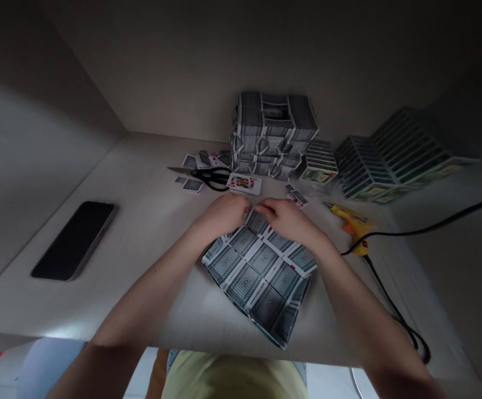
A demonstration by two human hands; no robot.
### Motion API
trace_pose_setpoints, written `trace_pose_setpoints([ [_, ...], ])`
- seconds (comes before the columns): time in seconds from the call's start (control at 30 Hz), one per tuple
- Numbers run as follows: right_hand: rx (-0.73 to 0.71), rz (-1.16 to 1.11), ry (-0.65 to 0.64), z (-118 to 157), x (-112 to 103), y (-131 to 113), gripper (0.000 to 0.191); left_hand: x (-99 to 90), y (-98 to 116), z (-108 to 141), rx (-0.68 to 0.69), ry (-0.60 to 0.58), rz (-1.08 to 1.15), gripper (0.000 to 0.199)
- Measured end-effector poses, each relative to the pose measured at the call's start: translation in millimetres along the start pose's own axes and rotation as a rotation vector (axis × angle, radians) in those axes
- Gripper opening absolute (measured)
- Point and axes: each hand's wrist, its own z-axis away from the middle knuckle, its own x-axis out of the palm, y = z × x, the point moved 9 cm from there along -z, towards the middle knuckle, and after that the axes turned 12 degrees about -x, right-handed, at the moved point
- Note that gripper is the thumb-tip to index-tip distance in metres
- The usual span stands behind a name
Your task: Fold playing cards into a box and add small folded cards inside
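A folded structure made of joined playing cards (261,259), with grey patterned backs showing, lies tilted on the table before me. My left hand (229,213) is closed on its far corner, fingers curled and partly hidden. Beside it, my right hand (285,217) pinches the same far edge, thumb and finger close together. Just beyond my hands is a small stack of cards with a face card (244,183) on top. Black-handled scissors (208,176) lie to its left, among cut card pieces (191,185). More card scraps (296,195) lie past my right hand.
A box-like card construction (275,133) stands against the back wall. Several packs of cards (374,160) are stacked to its right. A yellow glue gun (354,224) lies at the right, its black cable (390,299) trailing across the table. A phone (75,241) rests at the left.
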Motion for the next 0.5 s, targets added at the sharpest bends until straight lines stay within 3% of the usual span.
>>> trace_pose_setpoints([
  [0.1,0.018,0.037,-0.059,3,8,-3,0.022,-1.4,3,2,0.006,-0.003,0.024,0.027],
  [0.37,0.025,0.224,-0.035,1,11,-15,0.027,-4.1,3,3,0.065,0.009,0.062,0.024],
  [0.5,0.014,0.281,-0.049,0,10,-17,0.026,-2.3,-10,4,-0.025,-0.045,-0.036,0.021],
])
